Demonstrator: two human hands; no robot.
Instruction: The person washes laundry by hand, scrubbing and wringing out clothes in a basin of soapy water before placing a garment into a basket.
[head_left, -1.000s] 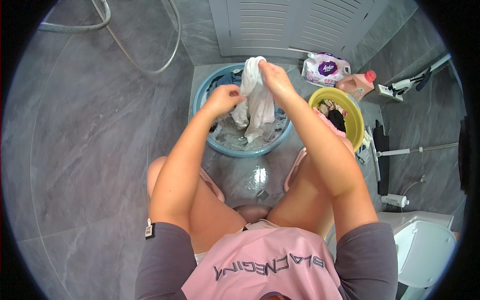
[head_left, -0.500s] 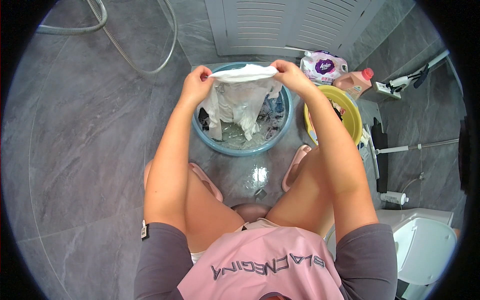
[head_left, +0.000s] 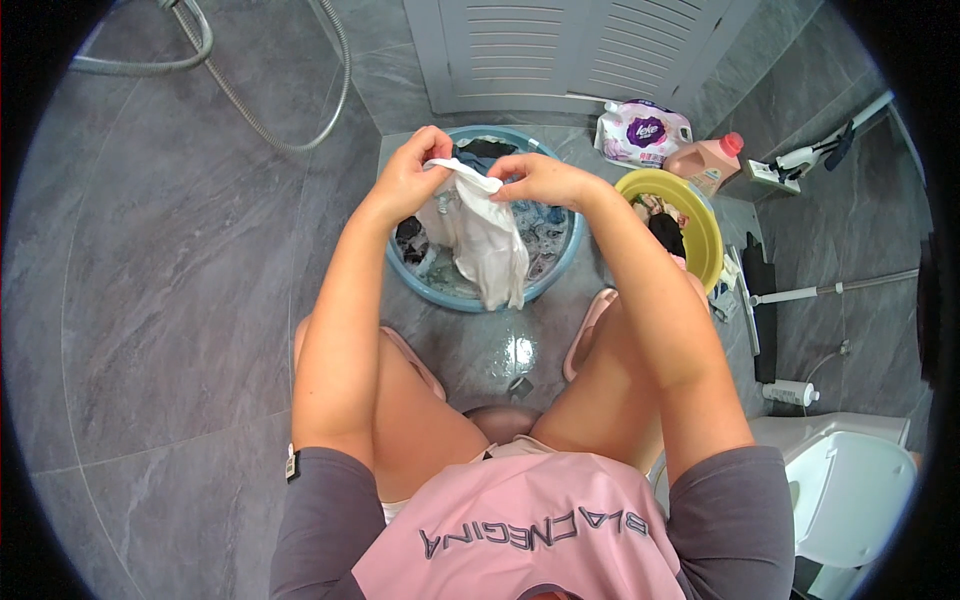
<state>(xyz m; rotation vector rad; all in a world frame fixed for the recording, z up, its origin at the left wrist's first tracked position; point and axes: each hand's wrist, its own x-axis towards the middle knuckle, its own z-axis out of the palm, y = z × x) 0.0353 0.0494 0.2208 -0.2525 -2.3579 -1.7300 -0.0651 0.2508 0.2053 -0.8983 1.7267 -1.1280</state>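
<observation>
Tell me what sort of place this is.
Most likely a bathroom: a white toilet stands at the lower right, a silver shower hose loops at the upper left, and grey marble-look tiles line the room.

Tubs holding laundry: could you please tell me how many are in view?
2: the blue tub beneath the white cloth, and the yellow tub to its right. No others show, though some could be hidden.

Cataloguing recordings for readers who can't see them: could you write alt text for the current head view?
The left hand and right hand pinch the edge of a white cloth, which hangs over a blue tub of water and dark clothes. To the right are a yellow basin of laundry and a pink bottle.
</observation>
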